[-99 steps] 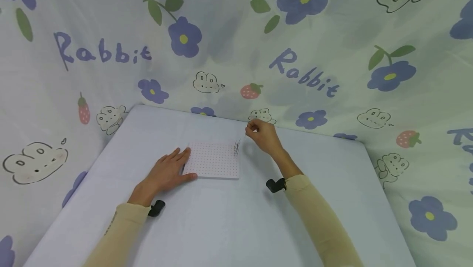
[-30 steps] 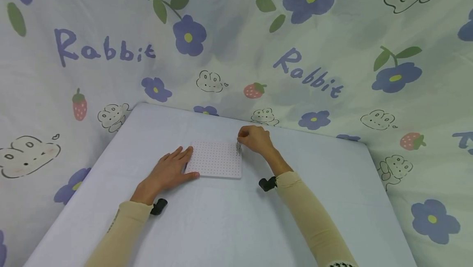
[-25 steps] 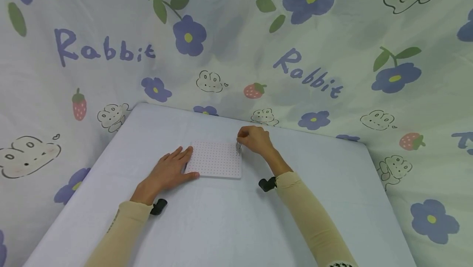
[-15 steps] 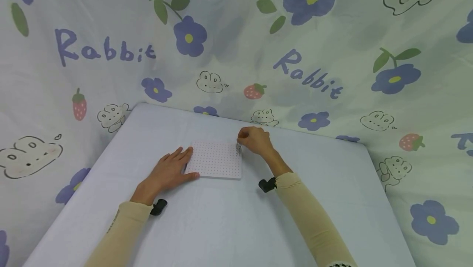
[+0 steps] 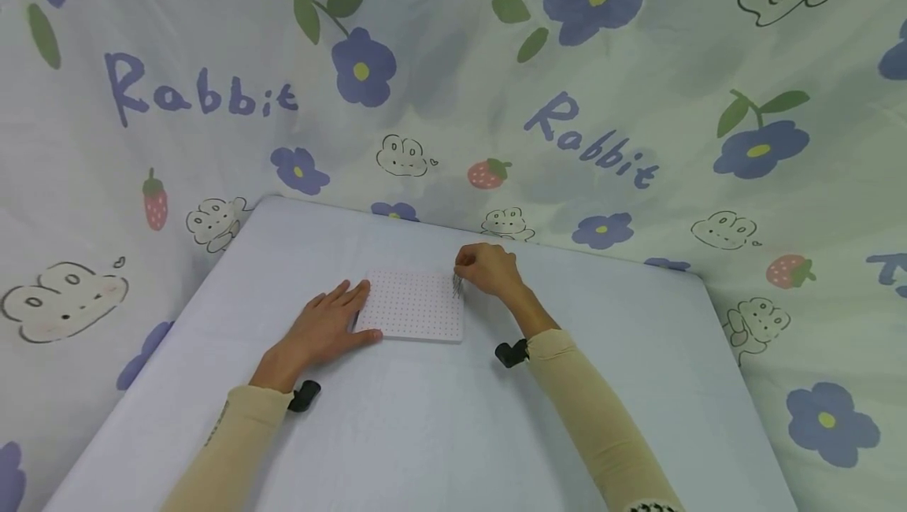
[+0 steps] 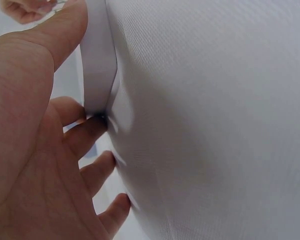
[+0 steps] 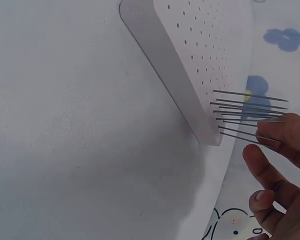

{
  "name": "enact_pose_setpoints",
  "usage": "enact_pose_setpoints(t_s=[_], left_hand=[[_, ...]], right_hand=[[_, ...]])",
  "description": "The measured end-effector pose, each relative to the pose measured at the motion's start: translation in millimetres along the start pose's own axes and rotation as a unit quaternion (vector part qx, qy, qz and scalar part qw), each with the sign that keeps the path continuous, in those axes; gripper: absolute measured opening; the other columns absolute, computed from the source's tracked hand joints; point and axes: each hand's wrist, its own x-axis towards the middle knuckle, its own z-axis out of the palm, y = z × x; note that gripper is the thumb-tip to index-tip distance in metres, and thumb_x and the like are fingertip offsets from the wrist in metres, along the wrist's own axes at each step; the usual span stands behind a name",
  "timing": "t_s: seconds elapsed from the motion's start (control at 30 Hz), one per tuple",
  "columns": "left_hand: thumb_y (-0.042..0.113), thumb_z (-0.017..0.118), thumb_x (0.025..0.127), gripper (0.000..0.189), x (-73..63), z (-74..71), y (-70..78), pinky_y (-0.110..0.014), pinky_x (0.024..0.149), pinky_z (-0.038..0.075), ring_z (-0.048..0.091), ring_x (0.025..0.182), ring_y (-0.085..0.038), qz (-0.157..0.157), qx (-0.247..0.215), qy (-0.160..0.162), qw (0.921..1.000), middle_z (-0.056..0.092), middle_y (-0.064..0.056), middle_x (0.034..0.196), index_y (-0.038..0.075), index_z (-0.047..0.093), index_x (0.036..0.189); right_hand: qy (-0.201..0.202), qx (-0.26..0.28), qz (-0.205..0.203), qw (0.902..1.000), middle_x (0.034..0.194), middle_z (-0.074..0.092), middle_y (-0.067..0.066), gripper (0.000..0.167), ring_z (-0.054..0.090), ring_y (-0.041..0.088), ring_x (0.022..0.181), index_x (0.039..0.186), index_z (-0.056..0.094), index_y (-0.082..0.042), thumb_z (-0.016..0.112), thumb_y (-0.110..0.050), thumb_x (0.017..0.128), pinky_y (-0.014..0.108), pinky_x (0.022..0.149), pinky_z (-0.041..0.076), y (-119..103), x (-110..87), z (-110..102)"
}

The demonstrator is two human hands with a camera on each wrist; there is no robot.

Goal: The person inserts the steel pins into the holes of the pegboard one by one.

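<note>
A white board (image 5: pixel 411 307) with rows of small holes lies flat on the table. Several thin metal needles (image 7: pixel 245 106) stand in holes near its far right corner. My right hand (image 5: pixel 490 268) is over that corner, thumb and forefinger pinching a needle near its upper end; the other fingers are loosely bent in the right wrist view. My left hand (image 5: pixel 322 327) steadies the board from the left, with spread fingers against its left side and the thumb along the front edge. In the left wrist view, fingertips (image 6: pixel 97 125) touch the cloth beside the board's side wall.
A white cloth (image 5: pixel 397 425) covers the table. Behind it hangs a curtain (image 5: pixel 439 94) printed with rabbits, blue flowers and strawberries. Each wrist carries a small black camera, the right one (image 5: pixel 512 353) and the left one (image 5: pixel 305 395).
Since the oldest frame, my right hand has come left and slightly nearer, from beyond the board to the needles at its corner. Over the last second both hands stay nearly still.
</note>
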Motion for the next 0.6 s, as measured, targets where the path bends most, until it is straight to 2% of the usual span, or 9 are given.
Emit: enact_pose_setpoints(t_s=[0.37, 0.6], left_hand=[[0.057, 0.065, 0.092, 0.095, 0.7, -2.8, 3.0, -0.066, 0.116, 0.022, 0.022, 0.151, -0.043, -0.001, 0.002, -0.008, 1.0000, 0.029, -0.017, 0.163, 0.000, 0.028, 0.157], [0.059, 0.065, 0.091, 0.094, 1.6, -5.2, 2.5, -0.066, 0.113, 0.028, 0.028, 0.149, -0.043, 0.002, 0.021, -0.002, 0.9998, 0.033, -0.016, 0.162, 0.001, 0.032, 0.156]], right_hand=[[0.002, -0.004, 0.020, 0.9998, 0.102, 0.075, -0.005, 0.019, 0.066, 0.020, 0.095, 0.104, 0.073, -0.020, 0.068, -0.036, 0.095, 0.058, 0.099, 0.039, 0, -2.3, -1], [0.022, 0.024, 0.004, 0.9995, 0.102, 0.073, -0.006, 0.019, 0.066, 0.018, 0.095, 0.106, 0.073, -0.020, 0.067, -0.035, 0.096, 0.060, 0.101, 0.037, -1, -9.9, -14]])
